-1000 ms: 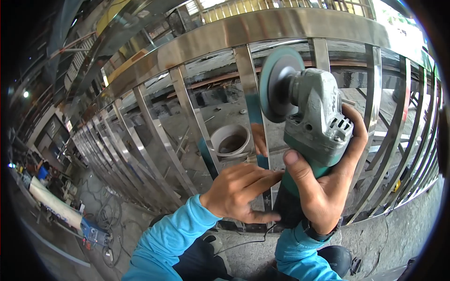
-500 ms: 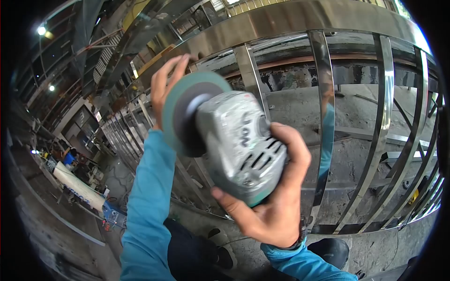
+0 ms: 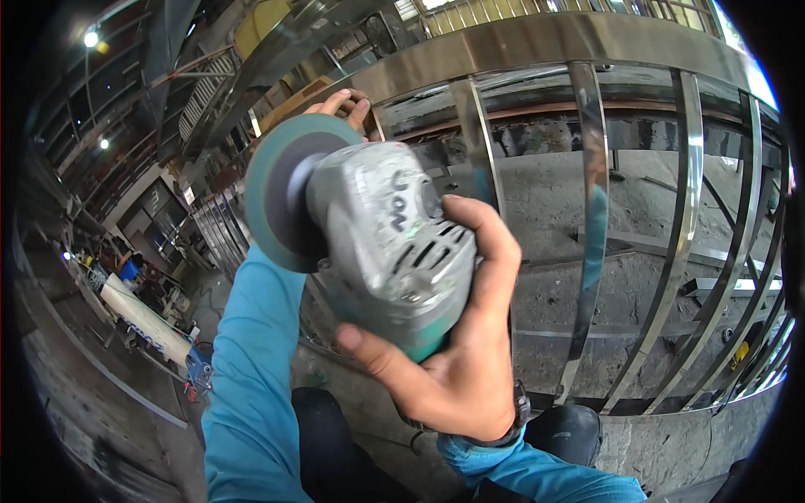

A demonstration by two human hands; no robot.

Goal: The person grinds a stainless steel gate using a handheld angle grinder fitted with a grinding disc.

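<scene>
My right hand (image 3: 457, 360) is wrapped around the body of an angle grinder (image 3: 390, 226), thumb on the near side and fingers on the far side. The grinder has a scuffed grey metal head, a green lower body and "JON" marked on it. A round green-edged disc (image 3: 272, 184) is fitted to it, facing left. Behind the disc, the fingertips of my left hand (image 3: 348, 106) are curled at a bar just under the top rail of a shiny metal railing (image 3: 520, 42); its palm is hidden by the disc. The disc overlaps my left forearm in view.
Upright flat bars (image 3: 591, 210) of the railing run down the middle and right. Beyond them, metal lengths (image 3: 729, 287) lie on the concrete floor. At left are a pale cylinder (image 3: 142, 318) and cluttered equipment. My dark-clad legs are below.
My right hand and the grinder have shifted left. The fingers of my left hand, stretched upward before, are now more curled and show further right past the disc's top. The view has shifted slightly.
</scene>
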